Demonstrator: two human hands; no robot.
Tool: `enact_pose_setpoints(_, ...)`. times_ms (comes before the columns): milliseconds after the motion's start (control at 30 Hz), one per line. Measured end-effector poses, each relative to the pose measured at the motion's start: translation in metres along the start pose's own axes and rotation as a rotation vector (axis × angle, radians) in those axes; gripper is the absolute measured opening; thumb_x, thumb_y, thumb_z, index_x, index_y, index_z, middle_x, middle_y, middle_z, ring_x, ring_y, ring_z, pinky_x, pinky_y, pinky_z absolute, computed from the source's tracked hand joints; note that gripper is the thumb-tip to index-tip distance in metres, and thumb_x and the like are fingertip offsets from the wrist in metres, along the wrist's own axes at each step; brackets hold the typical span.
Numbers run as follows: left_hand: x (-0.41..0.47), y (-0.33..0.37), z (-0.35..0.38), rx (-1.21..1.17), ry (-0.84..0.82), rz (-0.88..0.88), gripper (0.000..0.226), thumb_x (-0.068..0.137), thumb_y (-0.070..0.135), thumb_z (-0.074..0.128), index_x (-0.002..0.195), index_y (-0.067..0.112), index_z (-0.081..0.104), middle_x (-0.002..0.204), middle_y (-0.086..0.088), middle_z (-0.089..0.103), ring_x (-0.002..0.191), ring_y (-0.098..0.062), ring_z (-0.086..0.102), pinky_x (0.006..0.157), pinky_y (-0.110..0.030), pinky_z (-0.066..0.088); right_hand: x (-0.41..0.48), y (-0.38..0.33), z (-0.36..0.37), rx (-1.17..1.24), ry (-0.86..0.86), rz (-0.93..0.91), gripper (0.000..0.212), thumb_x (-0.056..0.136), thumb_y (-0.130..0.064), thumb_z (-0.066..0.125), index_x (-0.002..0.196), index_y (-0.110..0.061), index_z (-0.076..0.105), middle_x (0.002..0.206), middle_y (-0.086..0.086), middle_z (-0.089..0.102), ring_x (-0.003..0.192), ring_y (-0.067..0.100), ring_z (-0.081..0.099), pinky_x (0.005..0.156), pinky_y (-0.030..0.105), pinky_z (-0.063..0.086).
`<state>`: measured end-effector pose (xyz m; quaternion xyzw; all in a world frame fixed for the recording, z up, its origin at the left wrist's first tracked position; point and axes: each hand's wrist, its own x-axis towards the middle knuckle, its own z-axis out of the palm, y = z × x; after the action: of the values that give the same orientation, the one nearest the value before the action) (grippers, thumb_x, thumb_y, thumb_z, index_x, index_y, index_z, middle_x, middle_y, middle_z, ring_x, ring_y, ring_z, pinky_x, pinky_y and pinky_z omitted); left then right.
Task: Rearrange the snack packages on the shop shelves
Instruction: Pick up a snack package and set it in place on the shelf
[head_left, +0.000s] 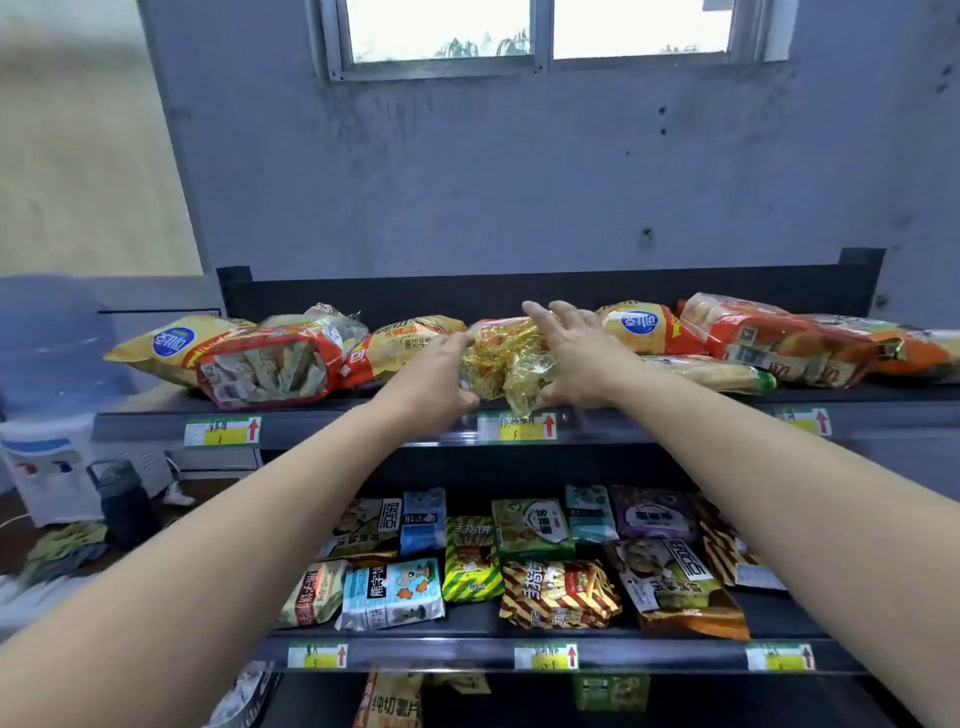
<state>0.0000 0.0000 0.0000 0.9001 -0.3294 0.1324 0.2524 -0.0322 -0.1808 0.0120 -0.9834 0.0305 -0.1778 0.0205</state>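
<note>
A crinkled gold and clear snack bag (501, 364) lies in the middle of the top shelf (363, 421). My left hand (434, 379) grips its left side, thumb curled under the bag at the shelf's front edge. My right hand (574, 353) lies on its right side, fingers stretched over the top toward the back and the thumb below. Yellow and red snack bags (270, 358) lie to the left on the same shelf, and more red and orange bags (769, 343) lie to the right.
The lower shelf (467, 631) carries several small packets in blue, green, purple and striped yellow. Price tags (517, 427) line the shelf fronts. A water dispenser (47, 415) and a dark bottle (124, 501) stand at the left. A grey wall with a window rises behind.
</note>
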Motion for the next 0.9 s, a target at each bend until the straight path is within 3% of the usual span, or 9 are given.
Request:
enact_pose_setpoints(100, 0.007, 0.001, 0.003, -0.010, -0.013, -0.020, 0.076, 0.086, 0.015, 0.063, 0.148, 0.020, 0.020, 0.151, -0.008, 0.027, 0.131, -0.023, 0.040, 0.103, -0.030, 0.035, 0.011, -0.003, 0.004, -0.090, -0.059, 0.001, 0.117, 0.070, -0.041, 0.078, 0.148, -0.036, -0.009, 0.159, 0.005, -0.002, 0.143, 0.036, 0.005, 0.112, 0.050, 0.023)
enact_pose_setpoints(200, 0.014, -0.001, 0.008, -0.039, 0.015, -0.028, 0.069, 0.087, 0.012, 0.060, 0.147, 0.020, 0.025, 0.148, -0.008, 0.031, 0.120, -0.022, 0.048, 0.100, -0.030, 0.038, 0.025, -0.003, 0.010, -0.159, -0.087, 0.034, 0.121, 0.067, -0.042, 0.079, 0.146, -0.041, -0.012, 0.157, 0.006, 0.003, 0.138, 0.040, 0.011, 0.109, 0.049, 0.028)
enact_pose_setpoints(267, 0.017, -0.003, 0.009, -0.074, 0.059, -0.007, 0.064, 0.087, 0.009, 0.059, 0.144, 0.019, 0.030, 0.142, -0.007, 0.036, 0.115, -0.020, 0.050, 0.100, -0.032, 0.042, 0.032, -0.001, 0.011, -0.173, -0.034, 0.057, 0.106, 0.074, -0.032, 0.076, 0.147, -0.038, 0.000, 0.150, 0.010, 0.016, 0.132, 0.039, 0.022, 0.102, 0.048, 0.036)
enact_pose_setpoints(400, 0.024, -0.010, 0.007, -0.139, 0.096, -0.003, 0.061, 0.086, 0.008, 0.060, 0.140, 0.017, 0.035, 0.135, -0.006, 0.044, 0.119, -0.020, 0.049, 0.102, -0.035, 0.043, 0.045, 0.000, 0.008, -0.208, 0.117, 0.021, 0.049, 0.086, -0.004, 0.054, 0.130, -0.022, 0.041, 0.129, 0.011, 0.037, 0.117, 0.038, 0.035, 0.078, 0.041, 0.046)
enact_pose_setpoints(533, 0.030, -0.013, 0.006, -0.170, 0.140, 0.002, 0.070, 0.084, 0.008, 0.062, 0.144, 0.014, 0.027, 0.141, -0.006, 0.038, 0.125, -0.021, 0.045, 0.108, -0.031, 0.036, 0.060, 0.005, -0.003, -0.103, 0.220, 0.033, 0.036, 0.088, 0.004, 0.038, 0.113, -0.014, 0.056, 0.112, 0.012, 0.045, 0.108, 0.038, 0.042, 0.070, 0.038, 0.038)
enact_pose_setpoints(667, 0.038, -0.017, 0.006, -0.162, 0.181, -0.033, 0.080, 0.083, 0.011, 0.064, 0.147, 0.016, 0.017, 0.145, -0.008, 0.029, 0.129, -0.022, 0.037, 0.100, -0.018, 0.027, 0.073, 0.012, -0.020, -0.011, 0.410, 0.095, 0.026, 0.087, 0.005, 0.040, 0.102, -0.007, 0.059, 0.111, 0.013, 0.049, 0.105, 0.037, 0.047, 0.071, 0.036, 0.036)
enact_pose_setpoints(800, 0.050, -0.018, 0.006, -0.205, 0.150, -0.087, 0.088, 0.080, 0.014, 0.069, 0.148, 0.018, 0.013, 0.148, -0.010, 0.029, 0.131, -0.025, 0.037, 0.110, -0.036, 0.032, 0.074, 0.016, -0.039, 0.104, 0.653, 0.116, 0.024, 0.088, 0.005, 0.038, 0.093, -0.005, 0.059, 0.105, 0.012, 0.052, 0.098, 0.034, 0.048, 0.068, 0.035, 0.037)
enact_pose_setpoints(900, 0.054, -0.014, 0.007, -0.256, 0.167, -0.104, 0.096, 0.079, 0.016, 0.073, 0.149, 0.022, 0.008, 0.150, -0.009, 0.025, 0.130, -0.027, 0.040, 0.107, -0.046, 0.037, 0.068, 0.020, -0.051, 0.122, 0.731, 0.077, 0.017, 0.092, -0.004, 0.046, 0.099, -0.007, 0.061, 0.103, 0.009, 0.053, 0.097, 0.032, 0.049, 0.070, 0.034, 0.040)
